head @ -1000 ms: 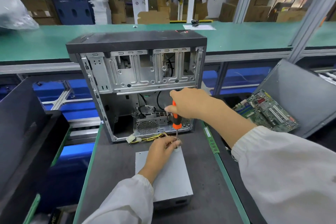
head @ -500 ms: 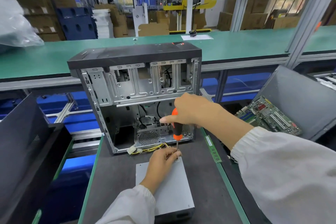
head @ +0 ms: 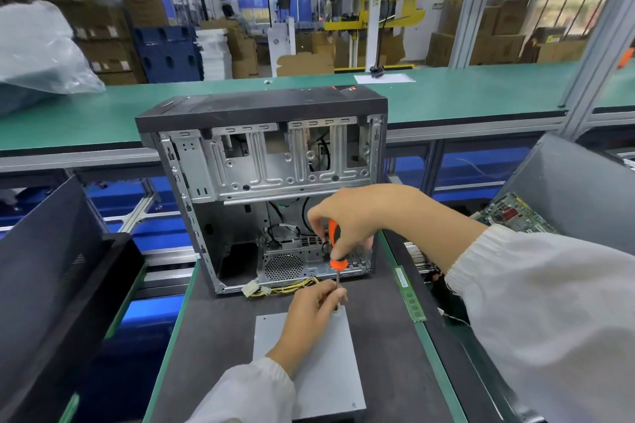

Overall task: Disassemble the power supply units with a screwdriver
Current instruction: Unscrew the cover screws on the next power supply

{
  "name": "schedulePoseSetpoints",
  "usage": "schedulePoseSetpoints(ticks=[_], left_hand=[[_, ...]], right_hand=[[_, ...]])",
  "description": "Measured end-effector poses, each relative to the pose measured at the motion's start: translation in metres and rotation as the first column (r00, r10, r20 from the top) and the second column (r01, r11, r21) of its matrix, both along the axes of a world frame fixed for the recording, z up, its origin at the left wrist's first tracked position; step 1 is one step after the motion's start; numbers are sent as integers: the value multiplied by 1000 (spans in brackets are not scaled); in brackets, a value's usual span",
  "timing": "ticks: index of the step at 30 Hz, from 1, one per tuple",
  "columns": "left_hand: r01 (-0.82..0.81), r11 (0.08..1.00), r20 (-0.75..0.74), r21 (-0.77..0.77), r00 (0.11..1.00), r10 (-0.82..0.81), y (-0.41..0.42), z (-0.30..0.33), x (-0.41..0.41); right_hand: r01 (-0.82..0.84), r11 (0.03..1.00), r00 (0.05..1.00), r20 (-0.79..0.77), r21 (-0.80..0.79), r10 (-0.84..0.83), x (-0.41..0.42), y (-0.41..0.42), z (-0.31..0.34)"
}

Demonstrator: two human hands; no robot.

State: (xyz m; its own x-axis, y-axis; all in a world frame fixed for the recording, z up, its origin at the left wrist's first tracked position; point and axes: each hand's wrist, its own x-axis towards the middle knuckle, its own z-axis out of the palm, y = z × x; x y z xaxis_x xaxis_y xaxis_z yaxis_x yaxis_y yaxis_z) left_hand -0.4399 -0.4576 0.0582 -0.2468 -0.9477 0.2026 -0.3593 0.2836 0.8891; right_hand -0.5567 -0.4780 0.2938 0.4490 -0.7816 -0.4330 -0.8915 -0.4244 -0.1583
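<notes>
A grey metal power supply unit (head: 326, 371) lies flat on the dark mat in front of me. My right hand (head: 354, 216) grips the orange handle of a screwdriver (head: 334, 251), held upright with its tip at the unit's far right corner. My left hand (head: 314, 309) rests on the unit's far edge, its fingers pinched around the screwdriver's shaft near the tip. Yellow and black cables (head: 292, 287) run from the unit's far side into the open computer case (head: 264, 189) behind it.
The case stands upright with its side open. A green memory stick (head: 409, 295) lies along the mat's right edge. A grey bin (head: 577, 196) at the right holds a circuit board (head: 515, 213). A black case panel (head: 44, 251) leans at the left.
The camera has tilted up, so everything sits lower in view. Both hands remain on the screwdriver at the unit's far right corner.
</notes>
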Motion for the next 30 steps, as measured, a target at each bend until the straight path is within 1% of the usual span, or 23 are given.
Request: schedulePoseSetpoints(ticks=[1,2,4,5,7,11,16,19,20,22,23,25,27,30], left_hand=[[-1,1000,-6,-1,1000,1,0,0,0],[0,1000,-9,0,1000,0,0,0,1],[3,1000,-6,10,1000,-3,1,1,1],[5,1000,-4,13,1000,-5,1,2,1],[5,1000,-1,11,1000,-5,2,4,1],[0,1000,-25,9,1000,1,4,7,-1],[15,1000,-25,-21,1000,-15,5,7,0],[18,1000,-10,-13,1000,-18,3,5,1],[19,1000,-3,-14,1000,-19,2,5,1],[20,1000,7,-12,1000,-20,1,5,2],[25,1000,13,-13,1000,-24,0,4,2],[42,999,30,-16,999,-41,0,4,3],[63,998,49,-11,997,-62,-1,3,3],[78,997,46,-3,996,-77,-2,2,4]], right_hand=[[13,999,1000,19,-45,-12,0,2,2],[27,991,1000,3,-133,-27,0,4,4],[4,947,991,-125,-322,-47,0,5,5],[-5,932,982,-178,-362,-64,1,5,3],[-24,936,978,-202,-351,-51,2,2,-2],[-79,970,979,-200,-231,32,1,-5,-7],[-194,974,979,-95,-121,183,-1,-7,-2],[-171,983,984,-68,-60,166,-3,-4,5],[-135,988,990,-63,-74,130,-3,-3,5],[-65,982,995,-86,-178,50,-2,2,6],[-59,968,993,-115,-245,31,-1,2,5],[-92,943,984,-175,-320,37,2,1,0],[-134,932,975,-214,-337,63,3,-3,-3],[-161,949,970,-220,-270,102,3,-7,-6]])
